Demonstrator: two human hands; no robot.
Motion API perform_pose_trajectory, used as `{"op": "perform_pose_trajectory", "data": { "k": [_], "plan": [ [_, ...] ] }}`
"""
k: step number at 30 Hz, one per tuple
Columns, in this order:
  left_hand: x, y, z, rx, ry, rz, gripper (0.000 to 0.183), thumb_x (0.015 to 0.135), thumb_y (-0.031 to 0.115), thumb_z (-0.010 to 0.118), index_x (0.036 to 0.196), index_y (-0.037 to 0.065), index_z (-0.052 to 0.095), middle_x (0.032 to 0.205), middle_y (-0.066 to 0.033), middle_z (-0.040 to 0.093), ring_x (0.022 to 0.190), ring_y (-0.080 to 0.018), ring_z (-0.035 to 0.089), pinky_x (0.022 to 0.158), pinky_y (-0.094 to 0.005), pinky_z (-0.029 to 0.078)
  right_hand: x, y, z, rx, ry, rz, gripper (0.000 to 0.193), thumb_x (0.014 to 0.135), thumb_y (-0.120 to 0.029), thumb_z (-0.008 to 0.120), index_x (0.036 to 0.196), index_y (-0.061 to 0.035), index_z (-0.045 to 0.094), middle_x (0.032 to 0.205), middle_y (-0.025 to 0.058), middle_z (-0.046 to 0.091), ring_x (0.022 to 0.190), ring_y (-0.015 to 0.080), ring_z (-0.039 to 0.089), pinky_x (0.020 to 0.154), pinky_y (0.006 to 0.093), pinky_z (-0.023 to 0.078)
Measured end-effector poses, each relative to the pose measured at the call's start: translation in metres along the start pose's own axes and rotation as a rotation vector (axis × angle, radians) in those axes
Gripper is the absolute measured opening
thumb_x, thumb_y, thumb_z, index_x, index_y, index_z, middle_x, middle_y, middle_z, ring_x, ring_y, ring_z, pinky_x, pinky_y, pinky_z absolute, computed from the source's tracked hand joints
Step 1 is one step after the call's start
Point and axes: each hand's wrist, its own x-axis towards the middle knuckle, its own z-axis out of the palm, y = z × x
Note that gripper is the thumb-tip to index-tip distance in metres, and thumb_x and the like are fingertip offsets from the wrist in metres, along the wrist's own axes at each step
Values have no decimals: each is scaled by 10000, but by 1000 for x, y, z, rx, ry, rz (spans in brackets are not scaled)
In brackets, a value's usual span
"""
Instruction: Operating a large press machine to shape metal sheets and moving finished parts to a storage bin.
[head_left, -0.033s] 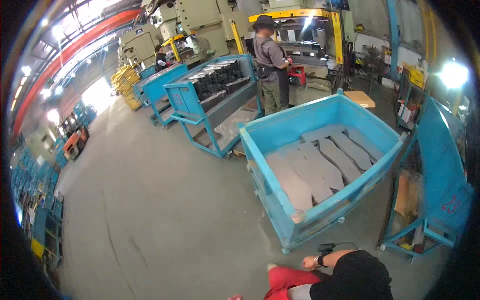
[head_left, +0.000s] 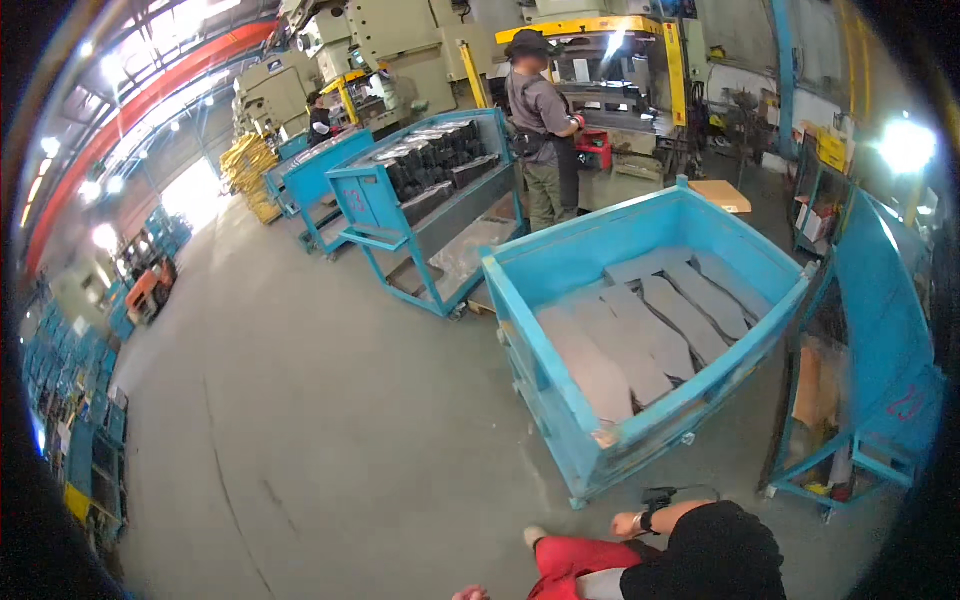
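My right hand [head_left: 627,525] hangs low in front of me, its fingers looking curled in with nothing visible in them. A band and a small black device [head_left: 657,497] are at its wrist. Only a bit of my left hand [head_left: 470,594] shows at the lower edge, its fingers mostly cut off. Nearest to my right hand, apart from it, stands a blue metal bin [head_left: 545,370]. Flat grey metal plates [head_left: 625,335] with wavy edges lie side by side inside it. Red cloth [head_left: 575,562] covers part of my front, and a shoe tip [head_left: 535,537] pokes out beside it.
Right of the bin stands a blue wheeled rack [head_left: 880,330]. Farther off, a blue crate [head_left: 375,195] holds dark metal parts. A co-worker [head_left: 540,120] stands at a press with yellow posts [head_left: 676,75]. An orange forklift [head_left: 150,290] is far left across the grey floor [head_left: 330,400].
The view has shifted slightly, so the bin sits a little lower and to the right. Slightly more of my left hand shows at the lower edge, and more of the shoe tip.
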Motion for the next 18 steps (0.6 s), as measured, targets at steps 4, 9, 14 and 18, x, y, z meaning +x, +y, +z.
{"op": "perform_pose_trajectory", "data": {
  "k": [4,9,14,18],
  "plan": [
    [91,24,-58,-25,-44,6,330,862,211,538,1102,-15,533,914,-102,614,853,-173,572,747,-302,449,99,43,47,-373,94,-110,289,694,-268,522,822,-49,659,824,203,623,727,366,593,649,452,460],
    [185,-110,-226,264,156,-26,273,834,223,533,1056,71,582,770,-118,625,658,-241,575,605,-370,458,248,-1,78,-461,44,53,276,692,-249,531,823,-42,659,757,201,618,654,311,581,619,411,452],
    [240,-38,-283,79,331,-225,273,824,221,536,1049,74,585,764,-120,623,655,-251,573,602,-373,458,180,-274,-94,54,199,-38,257,731,-225,493,836,-47,646,769,119,647,633,267,607,580,398,463],
    [310,10,-353,61,326,-226,273,816,220,539,1044,78,587,759,-121,622,653,-258,572,600,-376,457,249,-347,-132,221,382,-40,266,698,-205,510,851,-43,654,699,105,637,592,245,601,580,389,471]
  ]
}}
